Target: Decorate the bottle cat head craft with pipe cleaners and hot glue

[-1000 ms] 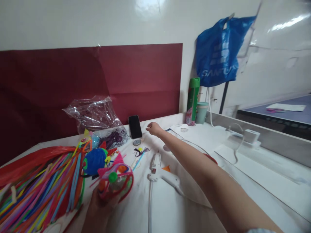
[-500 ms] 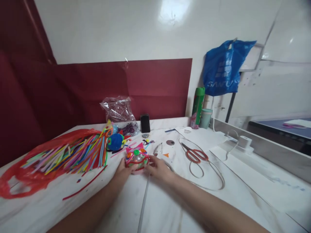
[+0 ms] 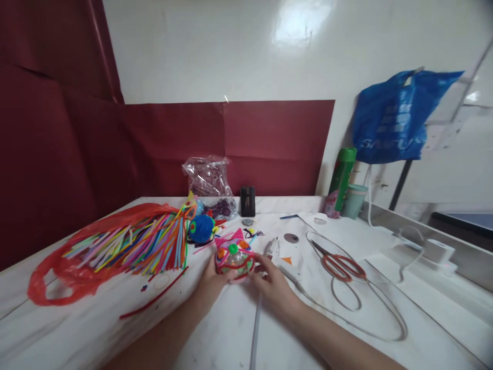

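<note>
1. Craft piece, rounded and see-through with pink and red trim (image 3: 238,262), located near the middle of the white marbled worktop (image 3: 215,334); whether its underside touches the surface is hidden.
2. Left hand (image 3: 212,281), fingers clamped on the left side of the piece; right hand (image 3: 274,282), fingers clamped on its right side.
3. Work done, judged from the parts in place: pink pointed peaks (image 3: 239,234), orange discs (image 3: 221,254) and a round green tuft (image 3: 233,248) adorn the piece.
4. Work left: not determinable from this view. An orange triangular scrap (image 3: 287,260) lies loose nearby, apart from the piece.
5. Close limits: a blue fuzzy ball with a green spot (image 3: 202,228) stands behind and to the left; a white glue gun (image 3: 290,273) lies just beside the right hand, partly hidden by it.
6. Outer limits: red-handled scissors (image 3: 342,267) lie farther right; a bundle of multicoloured fuzzy stems (image 3: 154,241) spreads leftward; a raised white ledge (image 3: 285,204) bounds the rear.
7. Room for moving: apparently widest toward the wearer, between the forearms, though a flat grey cord (image 3: 256,329) crosses it.
</note>
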The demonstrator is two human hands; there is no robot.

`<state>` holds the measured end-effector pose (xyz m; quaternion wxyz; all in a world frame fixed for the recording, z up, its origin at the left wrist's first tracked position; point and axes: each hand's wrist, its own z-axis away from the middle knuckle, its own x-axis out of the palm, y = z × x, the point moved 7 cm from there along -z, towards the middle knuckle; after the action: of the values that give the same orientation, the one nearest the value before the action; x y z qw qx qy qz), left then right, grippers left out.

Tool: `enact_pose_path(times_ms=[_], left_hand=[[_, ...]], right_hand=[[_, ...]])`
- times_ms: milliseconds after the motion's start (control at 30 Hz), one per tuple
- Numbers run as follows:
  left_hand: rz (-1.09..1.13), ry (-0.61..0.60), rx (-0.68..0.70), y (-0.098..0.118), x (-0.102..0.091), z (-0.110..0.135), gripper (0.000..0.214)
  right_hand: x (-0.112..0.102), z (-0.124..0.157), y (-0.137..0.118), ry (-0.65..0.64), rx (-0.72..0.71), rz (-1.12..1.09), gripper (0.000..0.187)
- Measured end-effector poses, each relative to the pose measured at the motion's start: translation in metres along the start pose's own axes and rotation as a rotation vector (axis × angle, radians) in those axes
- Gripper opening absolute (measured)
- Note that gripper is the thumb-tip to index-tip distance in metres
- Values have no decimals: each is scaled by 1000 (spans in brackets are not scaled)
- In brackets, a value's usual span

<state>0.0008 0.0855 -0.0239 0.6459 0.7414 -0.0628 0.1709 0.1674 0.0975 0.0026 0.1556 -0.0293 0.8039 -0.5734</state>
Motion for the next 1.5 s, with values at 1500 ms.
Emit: enact_pose_path(times_ms=[1500], left_hand=[[100,-294,-7,11,28,13,76]], right_hand=[[-7,0,7,-20,18,-135,60]])
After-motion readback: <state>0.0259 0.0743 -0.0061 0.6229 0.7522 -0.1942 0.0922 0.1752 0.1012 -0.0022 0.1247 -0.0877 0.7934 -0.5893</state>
